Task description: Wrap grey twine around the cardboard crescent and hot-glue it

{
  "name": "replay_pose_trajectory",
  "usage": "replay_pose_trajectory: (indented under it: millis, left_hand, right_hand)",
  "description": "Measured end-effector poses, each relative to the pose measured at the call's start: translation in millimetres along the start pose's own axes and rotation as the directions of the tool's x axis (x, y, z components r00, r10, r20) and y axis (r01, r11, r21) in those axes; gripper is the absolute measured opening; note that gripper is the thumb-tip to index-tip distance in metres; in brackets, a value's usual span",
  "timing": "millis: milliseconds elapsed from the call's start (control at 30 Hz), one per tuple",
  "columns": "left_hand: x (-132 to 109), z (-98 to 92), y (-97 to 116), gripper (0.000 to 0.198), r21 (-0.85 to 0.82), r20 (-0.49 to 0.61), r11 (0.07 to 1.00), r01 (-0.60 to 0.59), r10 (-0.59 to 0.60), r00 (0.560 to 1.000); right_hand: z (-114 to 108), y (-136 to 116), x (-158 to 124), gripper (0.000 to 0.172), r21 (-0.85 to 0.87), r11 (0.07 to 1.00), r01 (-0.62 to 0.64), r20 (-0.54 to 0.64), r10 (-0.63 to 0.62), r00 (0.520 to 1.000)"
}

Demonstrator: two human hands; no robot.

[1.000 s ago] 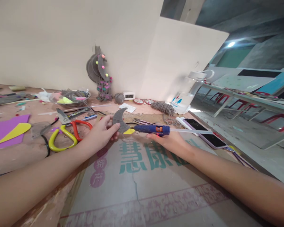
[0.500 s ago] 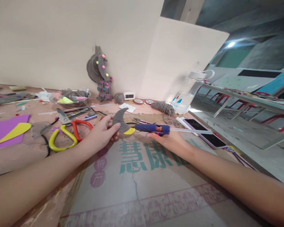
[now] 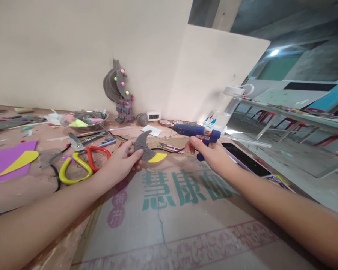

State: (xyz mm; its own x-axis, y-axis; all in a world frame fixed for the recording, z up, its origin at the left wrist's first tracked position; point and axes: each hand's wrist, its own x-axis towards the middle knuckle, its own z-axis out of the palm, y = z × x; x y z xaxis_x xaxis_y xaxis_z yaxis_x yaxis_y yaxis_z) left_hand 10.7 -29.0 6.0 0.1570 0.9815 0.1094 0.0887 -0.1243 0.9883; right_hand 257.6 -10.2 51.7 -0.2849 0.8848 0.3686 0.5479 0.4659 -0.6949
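Between the thumb and fingers of my left hand (image 3: 127, 155) is a crescent (image 3: 144, 147) wrapped in grey yarn, with a bare yellow tip (image 3: 157, 157) at its lower right. My right hand (image 3: 204, 148) is closed around the handle of a blue hot glue gun (image 3: 195, 131), whose nozzle points left. A clear glue stick (image 3: 248, 140) sticks out of the gun's back end. The gun is up and to the right of the crescent, apart from it. Below both hands lies a printed cardboard sheet (image 3: 186, 225).
Scissors with yellow and red handles (image 3: 76, 168) lie left of my left hand, near purple foam (image 3: 8, 161). A metal bowl (image 3: 84, 125), a small clock (image 3: 153, 116) and a water bottle (image 3: 218, 108) stand behind. A phone (image 3: 246, 159) lies at the right edge.
My right hand has lifted the glue gun up and to the right, away from the crescent's yellow tip. My left hand stays nearly in place with the crescent.
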Motion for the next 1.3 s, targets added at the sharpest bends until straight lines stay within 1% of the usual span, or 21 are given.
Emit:
replay_pose_trajectory:
  millis: [100, 200, 300, 367, 433, 500, 567, 667, 767, 867, 967, 1067, 1100, 1133, 1200, 1233, 1300]
  left_hand:
    - [0.5, 0.3, -0.8, 0.020, 0.005, -0.005, 1.000, 0.009, -0.009, 1.000]
    - [1.2, 0.5, -0.8, 0.021, 0.046, -0.009, 0.999, 0.015, -0.015, 1.000]
    - [1.6, 0.5, -0.9, 0.021, 0.046, -0.008, 0.999, 0.017, -0.017, 1.000]
    - [1.4, 1.0, -0.3, 0.021, 0.038, -0.008, 0.999, 0.022, -0.021, 1.000]
    - [1.2, 1.9, 0.9, 0.020, 0.037, -0.012, 0.999, 0.030, -0.030, 0.999]
    - [1.2, 2.9, 2.1, 0.019, 0.037, -0.018, 0.998, 0.043, -0.042, 0.999]
    - [1.6, 3.5, 2.8, 0.019, 0.031, -0.015, 0.999, 0.040, -0.039, 0.999]
    - [2.8, 3.3, 2.2, 0.019, 0.033, -0.005, 0.999, 0.027, -0.027, 1.000]
    - [3.7, 2.8, 0.8, 0.018, 0.035, -0.006, 0.998, 0.042, -0.042, 0.999]
    - [3.9, 2.5, -0.5, 0.019, 0.023, -0.004, 0.999, 0.042, -0.041, 0.999]
    - [3.3, 3.0, -0.2, 0.021, 0.013, -0.008, 0.999, 0.039, -0.039, 0.999]
    - [1.7, 4.0, 2.6, 0.031, -0.008, -0.052, 0.998, 0.064, -0.064, 0.997]
    - [0.9, 4.2, 3.7, 0.038, -0.020, -0.065, 0.998, 0.063, -0.064, 0.996]
    - [0.3, 4.3, 4.7, 0.046, -0.033, -0.078, 0.998, 0.055, -0.057, 0.995]
    - [-0.7, 3.6, 5.6, 0.060, -0.056, -0.095, 0.998, 0.021, -0.026, 0.995]
    - [-0.9, 2.9, 5.5, 0.064, -0.061, -0.097, 0.998, 0.005, -0.011, 0.995]
    - [-0.5, 1.0, 4.0, 0.060, -0.046, -0.084, 0.999, -0.003, -0.001, 0.996]
  right_hand:
    - [-5.0, -3.3, 7.2, 0.037, 0.024, 1.000, -0.017, -0.052, 0.018, 0.998]
    - [-7.6, -4.7, 20.9, 0.037, -0.029, 0.999, -0.043, -0.069, 0.041, 0.997]
    - [-4.7, -2.9, 45.5, 0.039, -0.092, 0.996, -0.022, -0.073, 0.015, 0.997]
    - [2.1, 1.6, 67.2, 0.037, -0.098, 0.995, 0.001, -0.067, -0.008, 0.998]
    - [12.8, 9.9, 90.2, 0.036, -0.109, 0.994, 0.010, -0.057, -0.017, 0.998]
    - [25.7, 22.3, 111.2, 0.032, -0.135, 0.991, -0.019, -0.028, 0.016, 0.999]
    - [38.7, 37.5, 127.3, 0.028, -0.150, 0.988, -0.044, -0.027, 0.041, 0.999]
    - [53.1, 60.4, 140.7, 0.026, -0.194, 0.975, -0.106, -0.038, 0.100, 0.994]
    - [57.3, 75.3, 144.5, 0.023, -0.231, 0.965, -0.126, -0.022, 0.125, 0.992]
    - [51.1, 79.1, 142.4, 0.024, -0.240, 0.965, -0.103, 0.017, 0.111, 0.994]
    - [38.7, 74.1, 130.7, 0.032, -0.242, 0.967, -0.075, 0.023, 0.083, 0.996]
    - [26.2, 60.9, 103.7, 0.040, -0.251, 0.967, -0.045, -0.037, 0.036, 0.999]
    - [23.1, 54.3, 91.5, 0.039, -0.257, 0.966, -0.022, -0.066, 0.005, 0.998]
    - [20.9, 46.5, 78.1, 0.034, -0.278, 0.960, 0.040, -0.095, -0.069, 0.993]
    - [19.5, 28.4, 50.0, 0.028, -0.326, 0.936, 0.134, -0.067, -0.165, 0.984]
    - [20.4, 19.0, 36.5, 0.027, -0.340, 0.924, 0.174, -0.024, -0.194, 0.981]
    - [25.2, 2.5, 13.2, 0.026, -0.359, 0.888, 0.288, 0.137, -0.255, 0.957]
